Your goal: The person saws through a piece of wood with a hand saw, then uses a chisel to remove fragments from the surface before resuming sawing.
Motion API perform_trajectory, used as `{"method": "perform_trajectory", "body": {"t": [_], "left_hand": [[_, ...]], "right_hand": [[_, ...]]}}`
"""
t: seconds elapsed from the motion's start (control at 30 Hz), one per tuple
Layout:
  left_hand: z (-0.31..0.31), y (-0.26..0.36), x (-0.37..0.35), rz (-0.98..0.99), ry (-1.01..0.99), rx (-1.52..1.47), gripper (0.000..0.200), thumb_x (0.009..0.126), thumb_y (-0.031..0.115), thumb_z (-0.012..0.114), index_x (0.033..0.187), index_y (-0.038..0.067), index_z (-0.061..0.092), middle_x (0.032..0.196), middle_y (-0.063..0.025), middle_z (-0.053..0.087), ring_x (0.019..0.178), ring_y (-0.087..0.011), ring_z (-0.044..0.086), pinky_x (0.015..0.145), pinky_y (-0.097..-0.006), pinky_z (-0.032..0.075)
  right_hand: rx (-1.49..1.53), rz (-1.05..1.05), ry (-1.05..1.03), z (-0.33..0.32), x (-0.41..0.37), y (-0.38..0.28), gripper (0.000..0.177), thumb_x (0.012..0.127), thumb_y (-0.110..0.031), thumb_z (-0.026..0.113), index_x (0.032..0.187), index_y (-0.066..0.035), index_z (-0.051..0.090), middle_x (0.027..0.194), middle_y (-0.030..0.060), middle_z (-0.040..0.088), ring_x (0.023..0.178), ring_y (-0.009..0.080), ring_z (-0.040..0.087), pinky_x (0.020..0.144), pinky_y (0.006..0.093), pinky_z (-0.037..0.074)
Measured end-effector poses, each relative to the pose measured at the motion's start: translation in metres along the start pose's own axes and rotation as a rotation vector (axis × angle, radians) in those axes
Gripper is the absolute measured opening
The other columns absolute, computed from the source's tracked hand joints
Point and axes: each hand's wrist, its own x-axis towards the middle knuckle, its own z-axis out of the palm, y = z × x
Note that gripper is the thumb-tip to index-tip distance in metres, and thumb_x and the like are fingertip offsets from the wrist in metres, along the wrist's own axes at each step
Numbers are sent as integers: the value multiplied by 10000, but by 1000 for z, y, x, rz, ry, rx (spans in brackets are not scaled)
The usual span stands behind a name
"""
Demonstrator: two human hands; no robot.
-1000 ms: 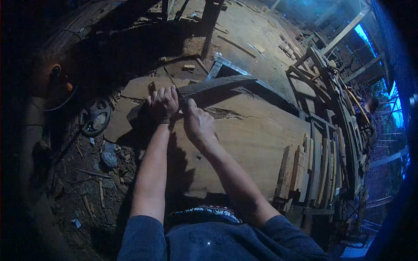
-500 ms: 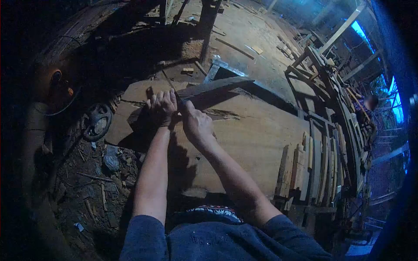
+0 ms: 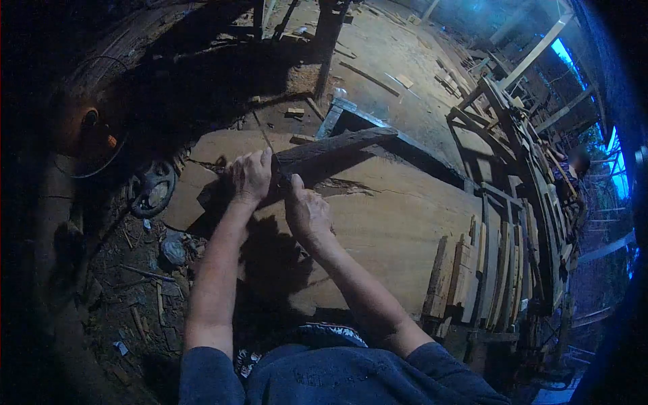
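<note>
A dark, rough piece of wood, tapering to a point on the right, lies across a broad pale wooden slab. My left hand is closed over this piece near its left part, fingers curled on top. Just to the right, my right hand grips the dark handle of a hand tool with a thin blade. The blade is seen almost edge-on, so its exact kind cannot be told. It crosses the dark wood beside my left fingers and points away from me.
Several narrow boards lean at the slab's right edge. A timber rack stands farther right, with a person beyond it. A dark wheel is left of the slab. Scraps litter the ground.
My right hand has drawn the thin-bladed tool back toward my body. My left hand stays on the dark wood, its forearm shifted left. The whole view has tilted slightly.
</note>
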Motion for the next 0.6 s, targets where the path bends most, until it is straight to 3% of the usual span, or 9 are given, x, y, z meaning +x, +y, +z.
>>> {"method": "perform_trajectory", "body": {"t": [0.03, 0.07, 0.13, 0.2, 0.27, 0.43, 0.5, 0.53, 0.6], "left_hand": [[27, -9, -4, 250, 507, 128, 181, 890, 242, 503, 817, 83, 549, 615, -121, 546, 604, -374, 541, 587, -478, 387], [35, -10, -3, 251, 502, 126, 181, 890, 242, 503, 817, 83, 549, 615, -121, 546, 604, -374, 541, 587, -478, 387], [48, -11, 4, 217, 703, 302, 172, 892, 257, 507, 845, 101, 558, 571, -104, 510, 555, -354, 522, 557, -470, 367], [48, -8, 8, 213, 714, 297, 229, 886, 295, 519, 821, 83, 576, 614, -115, 565, 566, -346, 546, 555, -492, 356], [42, -2, 15, -38, 466, 255, 387, 867, 257, 533, 515, 103, 572, 596, -148, 600, 565, -319, 584, 616, -469, 400], [50, -5, 21, -178, 378, 290, 388, 870, 254, 527, 508, 120, 566, 557, -132, 581, 551, -308, 580, 594, -460, 397], [45, -10, 14, 103, 626, 266, 363, 862, 263, 537, 524, 131, 554, 549, -115, 567, 551, -297, 573, 574, -453, 386], [49, -17, 12, 105, 617, 266, 363, 862, 263, 537, 524, 131, 554, 549, -115, 567, 551, -297, 573, 574, -453, 386], [62, -28, 13, 327, 794, 498, 351, 856, 276, 547, 536, 133, 541, 546, -91, 555, 561, -285, 571, 557, -451, 372]], "right_hand": [[12, -19, 42, 7, 1, 5, 184, 879, -133, 409, 1050, -68, 388, 747, 235, 617, 740, 440, 608, 626, 527, 462], [12, -13, 39, 3, -1, 4, 184, 879, -133, 409, 1050, -68, 388, 747, 235, 617, 740, 440, 608, 626, 527, 462], [6, -36, 17, -10, -3, -4, 170, 894, -152, 391, 1035, -58, 399, 750, 235, 616, 742, 439, 607, 641, 533, 457], [43, -31, 7, -14, -1, -7, 178, 904, -168, 381, 1044, -62, 410, 766, 239, 616, 762, 432, 607, 655, 533, 452], [85, -37, 0, -14, -6, -9, 189, 915, -184, 371, 1054, -66, 420, 783, 242, 616, 782, 425, 608, 668, 532, 448], [55, 43, -101, -11, -41, 9, 189, 942, -222, 345, 1055, -97, 433, 813, 254, 610, 809, 429, 600, 671, 538, 432], [85, 21, -87, -31, -41, -5, 173, 931, -201, 359, 1037, -84, 429, 814, 257, 609, 813, 430, 599, 674, 537, 434], [116, -3, -69, -39, -39, -10, 157, 920, -180, 373, 1020, -70, 425, 816, 260, 608, 818, 432, 598, 677, 536, 437], [79, -14, -68, -28, -8, -11, 149, 903, -154, 389, 1011, -58, 423, 824, 263, 606, 829, 430, 595, 688, 532, 440]]}}
